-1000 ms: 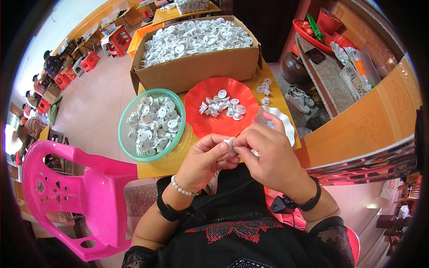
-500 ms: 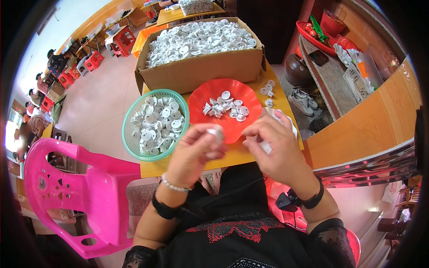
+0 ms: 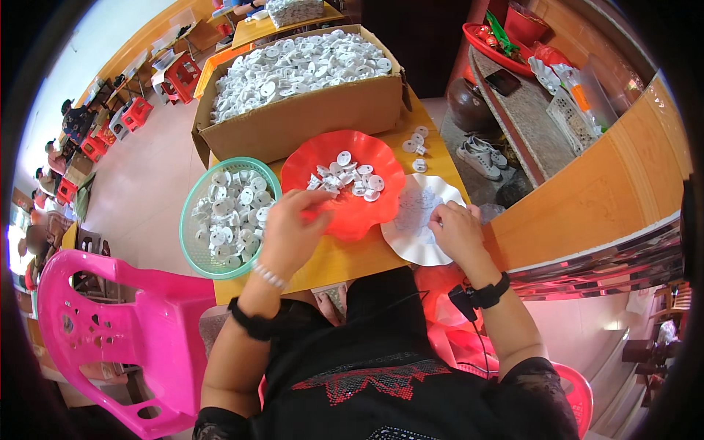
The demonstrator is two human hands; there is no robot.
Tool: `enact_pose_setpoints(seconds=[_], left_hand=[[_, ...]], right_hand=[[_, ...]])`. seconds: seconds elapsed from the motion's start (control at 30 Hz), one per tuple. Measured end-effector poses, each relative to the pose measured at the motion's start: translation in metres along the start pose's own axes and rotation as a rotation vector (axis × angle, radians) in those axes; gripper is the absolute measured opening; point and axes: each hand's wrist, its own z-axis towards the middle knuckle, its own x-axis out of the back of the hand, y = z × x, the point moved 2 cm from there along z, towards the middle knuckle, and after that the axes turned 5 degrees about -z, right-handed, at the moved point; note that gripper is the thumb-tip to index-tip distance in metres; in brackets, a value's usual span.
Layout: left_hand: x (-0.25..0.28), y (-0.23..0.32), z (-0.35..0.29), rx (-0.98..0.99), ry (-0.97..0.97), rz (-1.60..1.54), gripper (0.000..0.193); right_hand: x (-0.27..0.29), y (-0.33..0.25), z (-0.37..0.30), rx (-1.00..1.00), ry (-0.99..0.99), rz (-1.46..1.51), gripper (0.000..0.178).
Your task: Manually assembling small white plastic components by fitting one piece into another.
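My left hand (image 3: 292, 224) reaches over the near left rim of the red scalloped dish (image 3: 367, 218), its fingers apart and no part visible in them. In that dish lies a small pile of white round plastic parts (image 3: 345, 172). My right hand (image 3: 456, 229) is at the right side of a white scalloped plate (image 3: 423, 249), fingertips drawn together; what they pinch, if anything, is too small to make out. Small pale pieces (image 3: 418, 209) are scattered in the plate. At the left, a green mesh basket (image 3: 192, 246) holds many similar white parts.
A large cardboard box (image 3: 308, 117) heaped with white parts stands at the table's back. Several loose parts (image 3: 418, 139) lie right of the red dish. A pink plastic chair (image 3: 158, 323) is at the left, a wooden panel (image 3: 587, 205) at the right. People sit far left.
My left hand has moved left toward the red dish's rim, and the white part it held no longer shows. My right hand has gone to the white plate, uncovering it. The view has shifted.
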Motion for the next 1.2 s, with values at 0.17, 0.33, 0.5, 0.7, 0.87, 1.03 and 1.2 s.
enact_pose_setpoints(seconds=[0.17,0.33,0.5,0.7,0.87,1.03,1.2], left_hand=[[-0.064,-0.022,0.044,-0.045,-0.171,0.340,0.031],[-0.095,-0.019,0.070,0.043,-0.331,0.646,0.021],[-0.101,-0.023,0.069,-0.048,-0.259,0.769,0.016],[-0.088,-0.024,0.060,0.033,-0.301,0.703,0.017],[-0.077,-0.049,0.055,0.054,-0.327,0.588,0.017],[-0.068,-0.048,0.051,-0.022,-0.386,0.560,0.020],[-0.036,-0.026,0.028,0.136,-0.224,0.039,0.022]], right_hand=[[0.000,-0.006,0.006,0.007,0.043,0.062,0.012],[0.008,0.001,0.003,0.001,0.073,0.332,0.014],[0.008,0.003,0.004,0.032,0.093,0.453,0.011],[0.010,0.004,0.005,0.014,0.114,0.518,0.008],[0.020,-0.005,0.004,-0.064,0.071,0.612,0.007],[0.016,-0.001,0.003,-0.038,0.100,0.488,0.011],[0.030,-0.003,-0.004,-0.050,0.122,0.458,0.015]])
